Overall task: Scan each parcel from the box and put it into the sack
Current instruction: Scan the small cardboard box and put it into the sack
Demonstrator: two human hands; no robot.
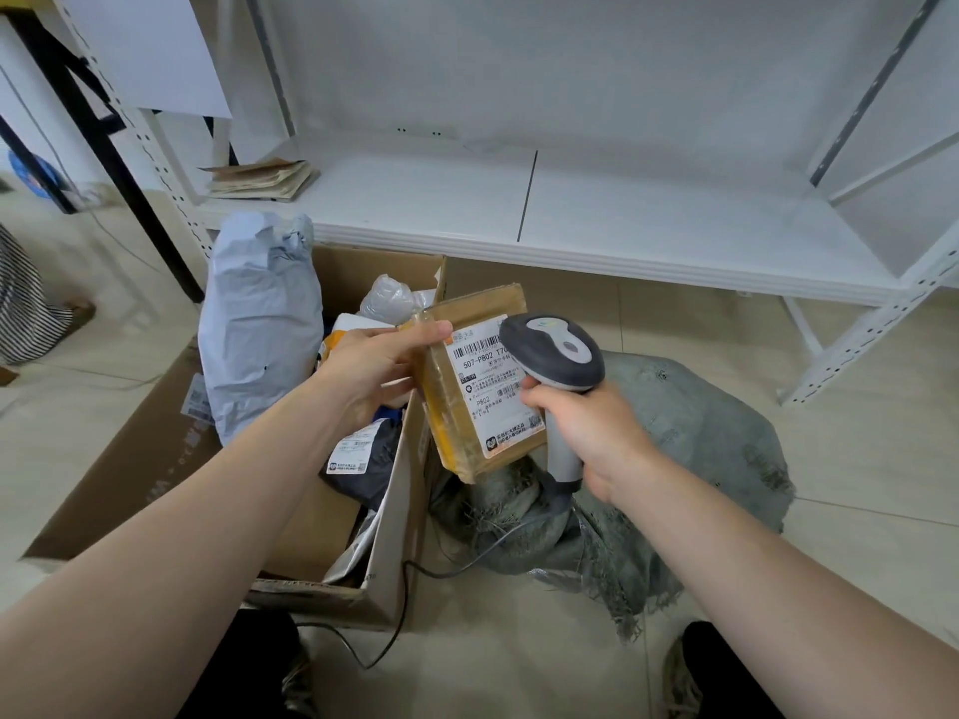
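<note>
Above the right wall of the cardboard box [399, 511], a small taped parcel [459, 428] is held tilted, with its printed label [493, 407] facing the camera. The left hand [373, 365] grips the parcel's upper left corner, with the thumb along the top edge and the fingers curled behind. The right hand [586, 433] is wrapped around the handle of the scanner [555, 350]. The scanner head sits over the label's upper right corner — contact cannot be determined.

The sack [716, 422] lies crumpled on the floor just right of the box, beneath the parcel and scanner.

Inside the box:
- a tall grey mailer [259, 329] stands at the left side
- a dark bag [368, 464] with a label lies near the right wall
- further wrapped items fill the far corner

The scanner cable [399, 614] runs past the box's near right corner. A white shelf [622, 225] stands behind.
</note>
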